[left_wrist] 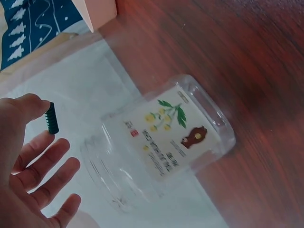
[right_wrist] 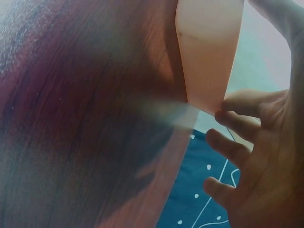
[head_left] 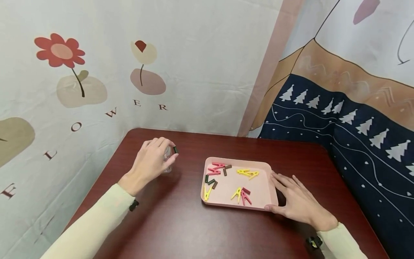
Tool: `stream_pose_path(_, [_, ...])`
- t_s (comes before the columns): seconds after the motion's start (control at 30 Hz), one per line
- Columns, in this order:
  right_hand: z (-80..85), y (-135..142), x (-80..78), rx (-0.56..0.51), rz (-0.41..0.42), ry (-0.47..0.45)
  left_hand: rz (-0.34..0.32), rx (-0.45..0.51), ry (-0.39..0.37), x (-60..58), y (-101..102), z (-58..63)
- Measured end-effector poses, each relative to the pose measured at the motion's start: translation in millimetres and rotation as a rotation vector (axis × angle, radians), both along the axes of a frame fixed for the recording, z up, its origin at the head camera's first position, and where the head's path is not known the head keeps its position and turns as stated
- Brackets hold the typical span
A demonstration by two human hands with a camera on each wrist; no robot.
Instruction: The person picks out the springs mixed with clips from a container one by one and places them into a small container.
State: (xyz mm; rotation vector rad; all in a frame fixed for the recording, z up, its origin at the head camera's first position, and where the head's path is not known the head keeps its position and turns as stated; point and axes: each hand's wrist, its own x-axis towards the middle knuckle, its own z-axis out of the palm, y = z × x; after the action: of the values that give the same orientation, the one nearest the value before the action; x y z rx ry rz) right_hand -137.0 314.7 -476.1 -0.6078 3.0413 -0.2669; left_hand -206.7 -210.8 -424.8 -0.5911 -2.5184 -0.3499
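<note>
My left hand (head_left: 150,158) pinches a small dark green spring (left_wrist: 52,118) between thumb and index finger, the other fingers spread loosely. Just beside and below that hand stands a clear plastic jar (left_wrist: 164,137) with a flower-printed label; the hand mostly covers it in the head view. A pink tray (head_left: 262,198) lies right of centre, with yellow clips (head_left: 243,172), red clips (head_left: 214,171) and several small green, brown and red springs scattered in it. At the tray's right end my right hand (head_left: 299,203) rests with fairly straight fingers, fingertips and thumb touching the rim.
Everything stands on a dark reddish-brown table (head_left: 155,223). A pale printed cloth (head_left: 200,72) hangs behind its far edge, and a dark blue cloth with white trees (head_left: 300,115) hangs along the right. Each wrist wears a dark band with a small device.
</note>
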Motion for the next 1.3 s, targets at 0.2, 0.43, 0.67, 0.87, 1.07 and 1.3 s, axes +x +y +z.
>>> stream_pose_path(0.2, [1.5,0,-0.7,-0.008,-0.007,-0.009,0.03,0.016,0.004,-1.4,-12,-5.6])
stream_pose_path(0.43, [2.7,1,-1.1,-0.005,-0.009,-0.008,0.052,0.081,0.006,-3.8,-20,-9.6])
stream_pose_path(0.67, [1.1,0,-0.2,-0.011,-0.008,-0.003,0.101,0.116,-0.011,-5.8,-31,-9.3])
stream_pose_path(0.87, [-0.8,-1,-0.4,-0.022,-0.004,0.009,0.124,0.147,-0.028,-7.1,-39,-10.8])
stream_pose_path(1.07, [-2.0,-1,-0.1,-0.018,-0.011,0.003,0.14,0.182,-0.041,-6.8,-46,-13.0])
stream_pose_path(1.3, [-3.0,-1,1.1,-0.02,-0.012,0.007,0.148,0.199,-0.057,-7.8,-50,-14.9])
